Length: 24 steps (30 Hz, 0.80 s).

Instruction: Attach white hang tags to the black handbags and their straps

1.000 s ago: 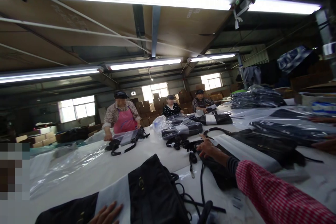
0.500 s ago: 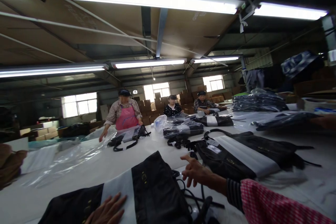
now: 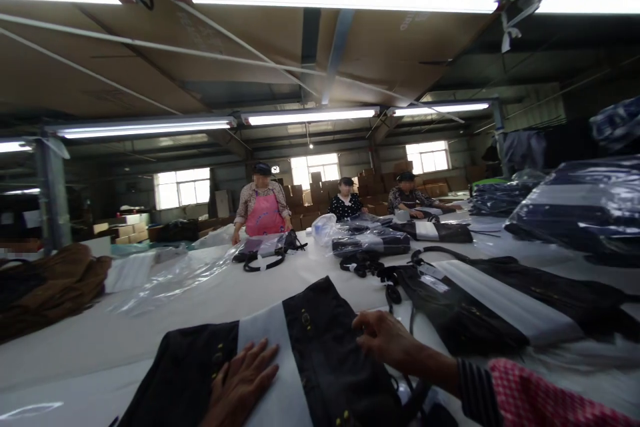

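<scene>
A folded black fabric article (image 3: 330, 340) with brass-coloured buckles lies in front of me, a pale grey wrapping band (image 3: 270, 327) across its middle. My left hand (image 3: 245, 380) rests flat on it, fingers stretched over the band and the black cloth beside it. At the article's right edge is my right hand (image 3: 387, 340), its fingers bent in against the cloth; the thumb is mostly hidden. Black straps (image 3: 417, 400) trail below my right wrist. Just to the right lies a similar black article (image 3: 465, 313), also banded in grey, with a white label on it.
Three co-workers stand or sit across the white table (image 3: 200, 307); the nearest wears a pink apron (image 3: 265, 213). Clear plastic (image 3: 185, 277) is spread at left, beyond a brown cloth pile (image 3: 65, 287). Plastic-wrapped goods (image 3: 590, 207) are stacked at right. Tube lights hang overhead.
My right hand has come down to the black article's right edge, and its fingers have curled in. My left hand stays flat on the band. The view has swung left.
</scene>
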Each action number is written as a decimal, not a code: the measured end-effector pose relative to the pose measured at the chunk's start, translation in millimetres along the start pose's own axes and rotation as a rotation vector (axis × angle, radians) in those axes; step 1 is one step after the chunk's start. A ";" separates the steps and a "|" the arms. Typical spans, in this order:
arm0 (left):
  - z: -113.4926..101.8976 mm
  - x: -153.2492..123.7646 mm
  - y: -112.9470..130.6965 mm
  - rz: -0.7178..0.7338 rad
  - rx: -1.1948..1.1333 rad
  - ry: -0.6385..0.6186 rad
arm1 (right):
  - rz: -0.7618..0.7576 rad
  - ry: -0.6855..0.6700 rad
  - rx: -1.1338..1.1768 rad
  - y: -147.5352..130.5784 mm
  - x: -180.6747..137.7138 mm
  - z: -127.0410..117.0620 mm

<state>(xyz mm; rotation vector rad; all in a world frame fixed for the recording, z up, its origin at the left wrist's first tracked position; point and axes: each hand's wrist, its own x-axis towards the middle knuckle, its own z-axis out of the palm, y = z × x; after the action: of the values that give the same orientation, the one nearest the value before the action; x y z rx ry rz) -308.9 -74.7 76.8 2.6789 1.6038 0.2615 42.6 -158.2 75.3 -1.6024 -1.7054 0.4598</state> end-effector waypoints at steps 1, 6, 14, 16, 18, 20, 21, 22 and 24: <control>-3.9 -3.1 6.3 -0.015 -0.025 -0.018 | -0.013 -0.001 -0.054 -6.8 -1.7 -1.4; -12.2 -10.5 21.6 -0.046 -0.132 -0.077 | -0.076 -0.050 -0.121 -42.6 -14.0 3.4; -2.3 -4.2 20.5 -0.048 -0.222 -0.098 | -0.330 -0.288 -0.085 -90.7 -48.6 25.4; -0.8 -3.5 19.7 -0.041 -0.212 -0.096 | -0.332 -0.345 -0.081 -95.2 -57.8 28.1; -1.7 -4.4 19.5 -0.033 -0.198 -0.094 | -0.310 -0.362 -0.075 -94.6 -63.8 32.0; -5.1 -6.7 20.4 -0.035 -0.192 -0.093 | -0.314 -0.329 -0.103 -89.2 -65.1 39.0; -7.3 -8.0 21.3 -0.033 -0.189 -0.091 | -0.333 -0.303 -0.129 -85.0 -64.2 43.9; -9.7 -9.5 22.4 -0.028 -0.184 -0.087 | -0.362 -0.270 -0.158 -80.0 -62.4 49.8; -13.4 -12.2 25.0 -0.024 -0.163 -0.078 | -0.432 -0.190 -0.198 -68.5 -58.2 63.5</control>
<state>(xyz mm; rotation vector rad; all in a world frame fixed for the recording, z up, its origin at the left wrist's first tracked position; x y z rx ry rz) -294.7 -98.3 90.6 2.5155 1.5207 0.2713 -53.6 -210.7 65.6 -1.2960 -2.2309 0.2370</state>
